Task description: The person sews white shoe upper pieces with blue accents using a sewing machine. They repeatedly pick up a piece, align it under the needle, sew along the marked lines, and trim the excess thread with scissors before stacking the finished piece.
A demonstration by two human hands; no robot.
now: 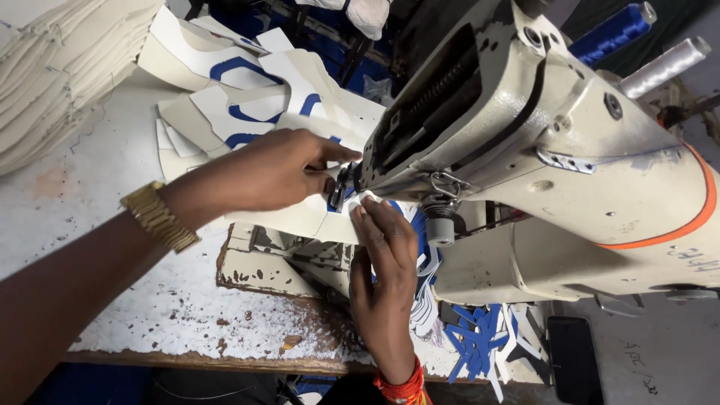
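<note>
Pressing flat on a white piece with blue trim, both hands keep it against the bed of the sewing machine right at the presser foot. The left hand reaches in from the far side, fingers curled with the tips bearing down on the piece just beside the foot, likely so the edge stays lined up under the needle. The right hand lies open and flat, fingers stretched forward on the near side of the piece, which steadies it from below the foot (the fingertips sit very close to the foot, touching the material rather than the metal). Neither hand is clenched around anything; both pin the piece down.

A gold watch sits on the left wrist and a red band on the right. Behind the left hand lie more cut white-and-blue pieces, and a tall stack of cream sheets stands at the far corner of the chipped white table. Blue scraps lie under the machine, near a dark phone. Blue and white thread spools stand behind the machine.
</note>
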